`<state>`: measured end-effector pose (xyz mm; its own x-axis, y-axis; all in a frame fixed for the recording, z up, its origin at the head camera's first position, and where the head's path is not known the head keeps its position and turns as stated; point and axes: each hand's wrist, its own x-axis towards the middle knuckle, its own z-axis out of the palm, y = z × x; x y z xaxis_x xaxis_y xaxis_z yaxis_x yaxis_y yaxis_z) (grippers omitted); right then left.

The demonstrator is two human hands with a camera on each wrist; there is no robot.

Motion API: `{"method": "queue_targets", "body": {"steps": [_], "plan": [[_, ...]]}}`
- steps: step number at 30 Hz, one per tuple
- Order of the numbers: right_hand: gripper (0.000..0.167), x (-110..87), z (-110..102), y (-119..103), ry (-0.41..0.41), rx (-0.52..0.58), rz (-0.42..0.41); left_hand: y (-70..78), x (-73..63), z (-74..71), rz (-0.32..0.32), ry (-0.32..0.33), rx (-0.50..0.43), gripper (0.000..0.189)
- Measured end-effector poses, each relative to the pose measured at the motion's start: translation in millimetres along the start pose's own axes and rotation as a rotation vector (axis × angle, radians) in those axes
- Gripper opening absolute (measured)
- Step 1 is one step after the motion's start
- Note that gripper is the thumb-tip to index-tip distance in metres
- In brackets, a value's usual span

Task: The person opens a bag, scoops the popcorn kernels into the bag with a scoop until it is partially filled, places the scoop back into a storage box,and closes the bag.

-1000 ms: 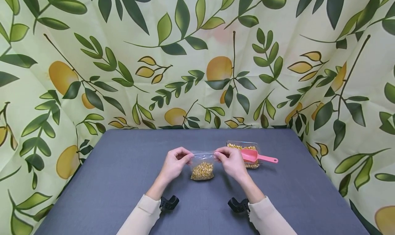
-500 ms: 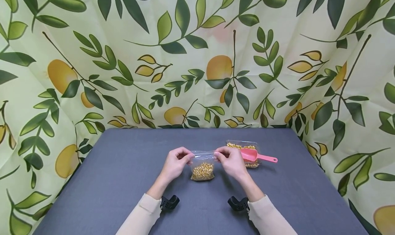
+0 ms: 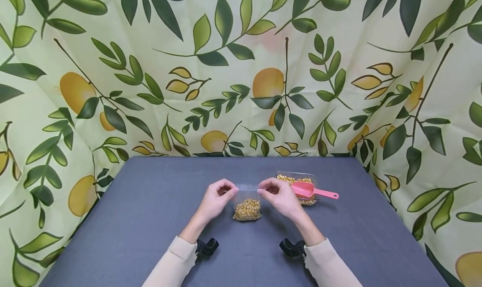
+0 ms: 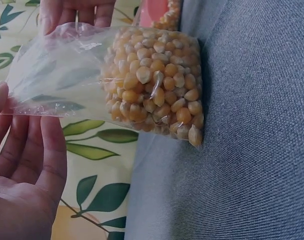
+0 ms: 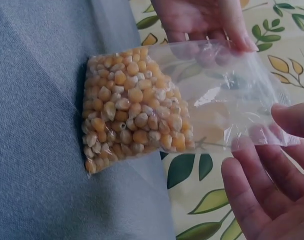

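A clear plastic bag (image 3: 247, 209) of corn kernels stands upright between both hands, its filled bottom at the tabletop. My left hand (image 3: 215, 198) pinches the bag's upper left corner between thumb and fingers. At the opposite upper corner, my right hand (image 3: 278, 197) does the same. In the left wrist view the kernels (image 4: 152, 80) fill the lower part, and the upper film is see-through. The right wrist view shows the right thumb (image 5: 292, 120) on the near face of the bag, with fingers (image 5: 247, 200) behind its edge.
Behind the right hand sits a clear container (image 3: 315, 179) of corn kernels. A pink scoop (image 3: 306, 190) lies across it, handle pointing right. The dark grey table (image 3: 158, 203) is backed by a leaf-and-fruit patterned cloth (image 3: 233, 111).
The bag's top edge, crinkled before, now looks like a straighter line between the hands. The right fingertips have shifted slightly left along it. The bag's bottom, container and scoop stay put.
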<state>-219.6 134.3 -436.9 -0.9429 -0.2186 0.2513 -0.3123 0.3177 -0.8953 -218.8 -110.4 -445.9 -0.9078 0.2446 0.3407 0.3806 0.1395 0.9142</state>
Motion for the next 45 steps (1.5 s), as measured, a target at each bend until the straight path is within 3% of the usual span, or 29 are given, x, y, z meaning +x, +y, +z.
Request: {"method": "queue_targets", "body": {"steps": [8, 19, 21, 28, 31, 33, 40, 45], "plan": [[0.009, -2.1, 5.4, -1.9, -0.007, 0.008, -0.026, -7.0, -2.2, 0.5, 0.036, -0.004, -0.013, 0.01], [0.004, -2.0, 4.9, -2.1, 0.019, -0.03, -0.042, -6.4, -1.2, 4.6, 0.046, 0.02, 0.054, 0.006], [0.005, -2.3, 5.0, -2.9, 0.02, -0.035, -0.048, -3.8, -1.8, 5.1, 0.048, 0.019, 0.065, 0.005], [0.009, -2.3, 6.5, -2.1, 0.032, -0.074, -0.096, 28.9, -8.1, 5.3, 0.083, 0.016, 0.059, 0.004], [0.009, -2.8, 7.5, -2.9, 0.039, -0.082, -0.105, 30.6, -9.2, 5.3, 0.091, 0.018, 0.055, 0.004], [0.007, -3.5, 7.7, -4.5, 0.034, -0.074, -0.1, 30.1, -9.0, 5.2, 0.085, 0.014, 0.054, 0.004], [0.007, -3.3, 8.4, -5.1, -0.023, -0.005, -0.086, -7.5, -2.4, 5.7, 0.082, -0.009, 0.033, 0.006], [0.004, -3.1, 12.5, -3.7, -0.015, 0.0, -0.119, -7.8, -3.1, 7.1, 0.105, -0.029, -0.005, 0.007]]}}
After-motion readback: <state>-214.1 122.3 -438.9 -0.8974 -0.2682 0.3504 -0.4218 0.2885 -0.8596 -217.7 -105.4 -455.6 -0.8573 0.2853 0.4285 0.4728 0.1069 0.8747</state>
